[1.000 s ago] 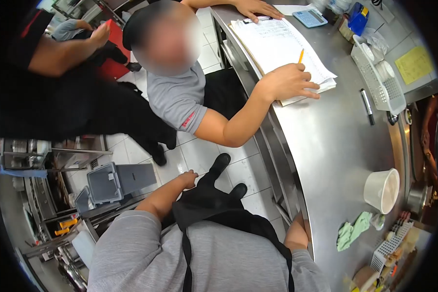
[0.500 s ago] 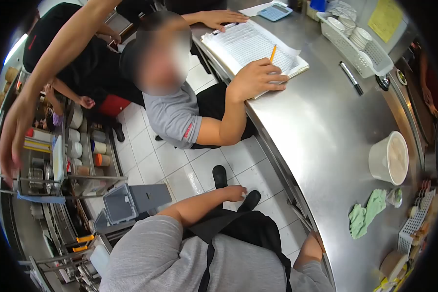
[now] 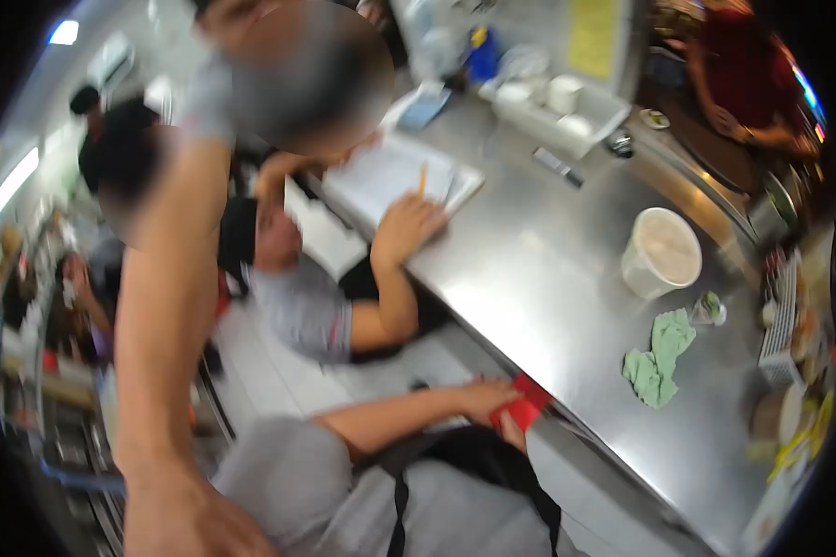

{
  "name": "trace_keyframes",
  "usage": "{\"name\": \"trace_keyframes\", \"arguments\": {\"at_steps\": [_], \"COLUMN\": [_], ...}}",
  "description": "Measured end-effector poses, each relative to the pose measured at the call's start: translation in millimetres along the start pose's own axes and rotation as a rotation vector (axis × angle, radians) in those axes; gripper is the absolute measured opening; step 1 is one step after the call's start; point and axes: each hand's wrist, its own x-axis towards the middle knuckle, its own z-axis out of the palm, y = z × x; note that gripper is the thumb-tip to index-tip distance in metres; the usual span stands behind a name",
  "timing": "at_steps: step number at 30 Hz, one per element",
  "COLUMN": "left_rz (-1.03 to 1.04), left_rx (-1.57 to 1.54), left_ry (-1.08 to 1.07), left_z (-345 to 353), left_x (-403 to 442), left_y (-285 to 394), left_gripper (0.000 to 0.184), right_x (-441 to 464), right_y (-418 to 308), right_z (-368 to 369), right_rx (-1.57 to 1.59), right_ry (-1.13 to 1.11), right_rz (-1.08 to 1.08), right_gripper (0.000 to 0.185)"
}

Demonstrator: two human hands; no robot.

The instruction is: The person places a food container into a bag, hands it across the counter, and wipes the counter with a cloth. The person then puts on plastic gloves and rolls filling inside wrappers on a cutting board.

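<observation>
Low in front of my apron (image 3: 478, 455), beside the counter edge, both my hands are at a flat red thing (image 3: 528, 403), perhaps a folder or packet; blur hides its exact kind. My left hand (image 3: 486, 399) grips its left side. My right hand (image 3: 513, 433) holds its lower edge, partly hidden by the apron. On the steel counter (image 3: 529, 288) to the right lie a crumpled green cloth (image 3: 659, 357), a small clear wrapped item (image 3: 709, 309) and a white tub (image 3: 661, 252) with pale contents.
A co-worker's arm (image 3: 172, 362) reaches down close on my left. Another person in grey (image 3: 302, 311) leans at the counter, a hand (image 3: 409, 227) on a paper pad (image 3: 390, 176) with a pencil. A marker (image 3: 557, 167) and a white basket (image 3: 567, 125) of cups lie farther back.
My hands, earlier apart, have come together at the red thing, which was not visible before. The co-worker's arm has swung nearer my left shoulder. My view has turned and is blurred.
</observation>
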Motion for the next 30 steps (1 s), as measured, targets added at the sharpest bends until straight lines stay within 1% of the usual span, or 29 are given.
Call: {"name": "trace_keyframes", "arguments": {"at_steps": [1,2,3,4,5,6,7,8,9,10,11,12,13,15,17,18,19,20,21,23,25,28,30], "left_rz": [0.085,0.171,0.173,0.363,0.467,0.576,0.726,0.836,0.917,1.035,1.133,1.215,1.247,1.169,1.347,1.425,1.477,1.531,1.535,1.54,1.544,1.541,1.561], "left_rx": [-0.007,-0.036,-0.181,-0.171,-0.193,0.081,0.109,0.158,0.17,0.119,0.079,0.056,0.049,0.027,0.153,0.223,0.18,0.131,0.14,0.13,0.102,0.054,0.028], "left_ry": [-0.026,-0.087,-0.23,-0.192,0.005,0.218,0.478,0.767,0.995,1.099,1.137,1.117,1.009,0.612,0.25,0.057,-0.002,-0.064,-0.077,-0.098,-0.114,-0.129,-0.148], "left_z": [-31.4,-49.8,-109.5,-163.5,-209.7,-245.9,-265.6,-283.1,-280.4,-257.5,-232.8,-211.5,-198.3,-186.2,-197.4,-199.7,-198.5,-195.8,-191.1,-182.4,-178.3,-177.3,-181.4], "left_x": [-6.3,-15.7,-48.8,-90.2,-137.2,-174.5,-221.2,-269.4,-322.7,-364.6,-401.5,-433.9,-452.7,-480.3,-450.5,-435.7,-426.2,-416.6,-407.7,-393.7,-377.2,-352.3,-338.1], "left_y": [4.3,25.7,71.0,110.7,149.7,164.0,181.1,198.9,204.5,196.7,191.4,191.8,199.4,214.4,237.0,243.7,246.8,249.5,252.3,253.7,250.6,244.6,238.9], "left_gripper": [0.079,0.07,0.054,0.049,0.049,0.051,0.062,0.074,0.07,0.065,0.06,0.056,0.051,0.043,0.023,0.021,0.025,0.031,0.033,0.031,0.03,0.03,0.031], "right_x": [10.9,-0.2,-3.9,-12.4,-11.9,-14.5,-29.0,-22.4,-15.3,-13.1,-7.0,1.0,10.3,30.4,45.0,55.4,61.7,65.4,65.1,69.3,68.2,73.0,75.8], "right_y": [-12.6,-28.6,-29.7,-30.5,-32.1,-36.5,-47.6,-55.4,-83.6,-85.3,-96.7,-109.2,-116.6,-132.1,-141.4,-146.1,-157.3,-162.8,-162.5,-165.6,-174.0,-173.0,-189.3], "right_z": [-3.3,-15.6,-24.0,-32.8,-33.2,-37.9,-46.8,-58.0,-73.4,-75.8,-83.7,-91.4,-94.3,-99.3,-99.3,-99.1,-101.1,-101.1,-97.6,-99.3,-102.9,-109.9,-120.1], "right_rx": [0.011,0.043,0.093,0.104,0.118,0.135,0.154,0.149,0.184,0.134,0.141,0.15,0.125,0.053,0.003,-0.031,-0.049,-0.086,-0.082,-0.098,-0.126,-0.109,-0.117], "right_ry": [-0.038,-0.089,0.005,-0.046,-0.085,-0.016,-0.092,-0.185,-0.147,-0.208,-0.217,-0.218,-0.247,-0.286,-0.337,-0.358,-0.405,-0.425,-0.431,-0.443,-0.504,-0.537,-0.523], "right_rz": [0.131,0.288,0.3,0.345,0.389,0.417,0.428,0.387,0.289,0.357,0.332,0.307,0.282,0.097,0.049,0.004,0.038,0.022,0.007,-0.014,0.044,0.006,0.063], "right_gripper": [0.018,0.019,0.019,0.019,0.018,0.018,0.017,0.016,0.017,0.016,0.016,0.016,0.016,0.016,0.016,0.016,0.017,0.017,0.018,0.018,0.018,0.018,0.017]}}
